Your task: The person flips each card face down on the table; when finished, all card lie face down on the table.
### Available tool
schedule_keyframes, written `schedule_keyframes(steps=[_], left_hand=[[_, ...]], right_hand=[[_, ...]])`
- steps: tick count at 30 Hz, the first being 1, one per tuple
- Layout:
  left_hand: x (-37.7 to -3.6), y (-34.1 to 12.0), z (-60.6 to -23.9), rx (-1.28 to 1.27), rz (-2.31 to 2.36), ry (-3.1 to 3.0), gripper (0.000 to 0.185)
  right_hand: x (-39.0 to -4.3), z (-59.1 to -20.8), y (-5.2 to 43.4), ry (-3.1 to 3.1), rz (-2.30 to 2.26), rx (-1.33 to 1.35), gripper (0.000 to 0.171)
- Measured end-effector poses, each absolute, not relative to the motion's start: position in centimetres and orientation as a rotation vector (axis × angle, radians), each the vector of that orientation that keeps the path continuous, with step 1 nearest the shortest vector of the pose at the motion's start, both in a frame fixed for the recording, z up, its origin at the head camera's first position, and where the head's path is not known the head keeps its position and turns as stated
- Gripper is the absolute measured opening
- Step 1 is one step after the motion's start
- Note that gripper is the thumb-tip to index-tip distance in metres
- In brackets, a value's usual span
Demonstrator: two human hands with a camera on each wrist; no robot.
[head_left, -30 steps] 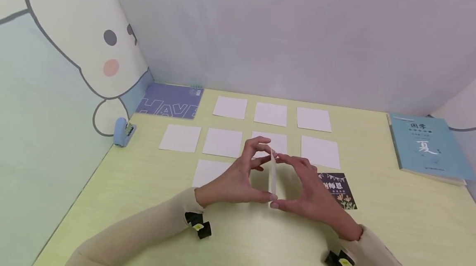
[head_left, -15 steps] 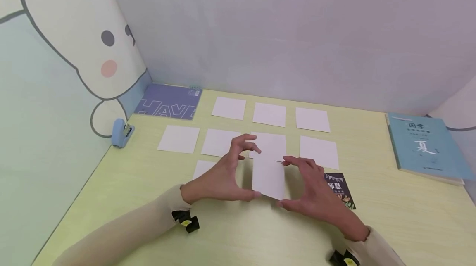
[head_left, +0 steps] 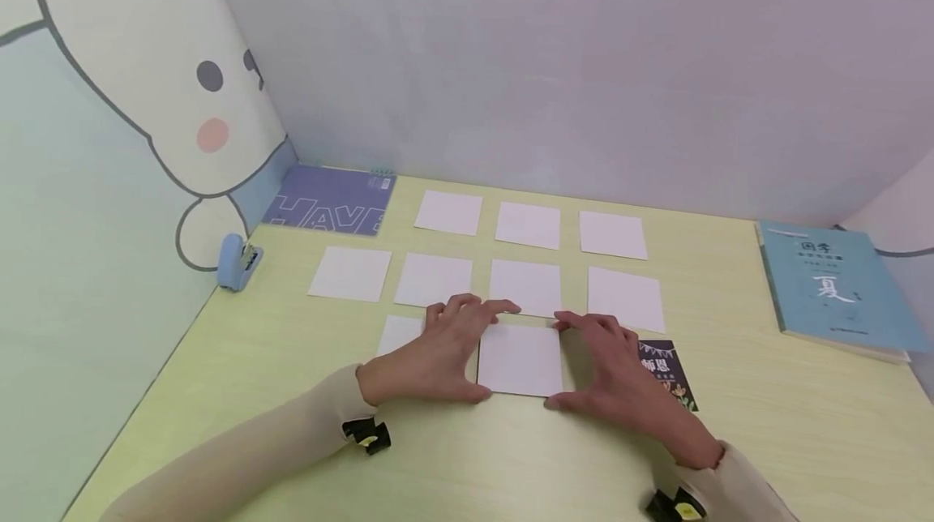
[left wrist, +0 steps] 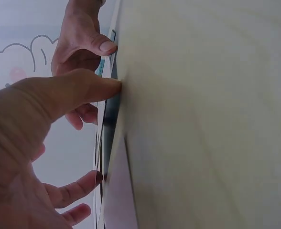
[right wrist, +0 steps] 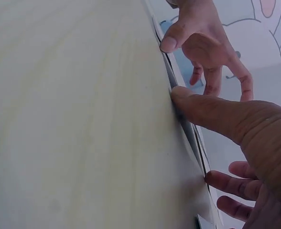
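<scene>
1. White card (head_left: 520,360), in the head view: it lies flat on the yellow-green bench (head_left: 766,425), just below the middle card of the row behind it. The left hand (head_left: 438,356) sits at its 9 o'clock edge, thumb at the near left corner and fingertips at the far left corner. The right hand (head_left: 609,372) sits at its 3 o'clock edge in the same way. Each grip is spread, with lightly bent fingers touching the card's edges and pinching nothing.
2. Same view, around it: seven more white cards (head_left: 529,224) lie in rows toward 12 o'clock, and another is partly hidden under the left hand. A dark printed card (head_left: 667,372) lies at 3 o'clock, partly under the right hand. A blue book (head_left: 832,287) lies far off at 2 o'clock, a purple notebook (head_left: 332,200) at 11 o'clock, and a small blue stapler (head_left: 237,261) at 10 o'clock by the wall.
3. Left wrist view: the left hand (left wrist: 30,138) fills the lower left, its thumb tip pressed against the bench (left wrist: 207,114) at the card's edge (left wrist: 117,191). The right hand (left wrist: 81,43) shows at 12 o'clock, its thumb also on the surface.
4. Right wrist view: the right hand (right wrist: 241,138) has its thumb tip on the card's edge (right wrist: 190,143). The left hand (right wrist: 202,43) is at 12 o'clock, thumb down and fingers hanging apart.
</scene>
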State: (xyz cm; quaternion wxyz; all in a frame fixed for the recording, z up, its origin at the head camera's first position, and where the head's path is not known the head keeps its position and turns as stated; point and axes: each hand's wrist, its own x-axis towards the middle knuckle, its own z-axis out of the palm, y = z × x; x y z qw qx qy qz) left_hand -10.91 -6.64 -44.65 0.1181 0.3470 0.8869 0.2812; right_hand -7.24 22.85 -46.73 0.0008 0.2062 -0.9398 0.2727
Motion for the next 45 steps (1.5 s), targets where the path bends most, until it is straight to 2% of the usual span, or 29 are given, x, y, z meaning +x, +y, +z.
schedule_keyframes(steps=[9,16,32,37,45], left_hand=[[-11.1,-6.0,-44.6,1.06,0.797,2.603,0.112],[-11.4,-2.0,-43.6,1.154,0.802,2.632,0.115],[-10.1,7.9,-44.6,1.22,0.423,2.664,0.12],[-9.6,9.8,-44.8,1.222,0.284,2.727,0.12],[-9.5,11.0,-44.5,1.283,0.221,2.766,0.11]], right_hand=[[-6.9,-46.3,24.5,-2.929,0.916,0.585,0.11],[-6.1,-46.2,28.1,-2.92,0.939,0.486,0.105],[-3.9,-46.3,32.9,-2.938,0.862,0.451,0.117],[-3.6,-46.4,33.8,-2.926,0.842,0.451,0.12],[-3.4,-46.6,34.6,-2.939,0.804,0.478,0.123]])
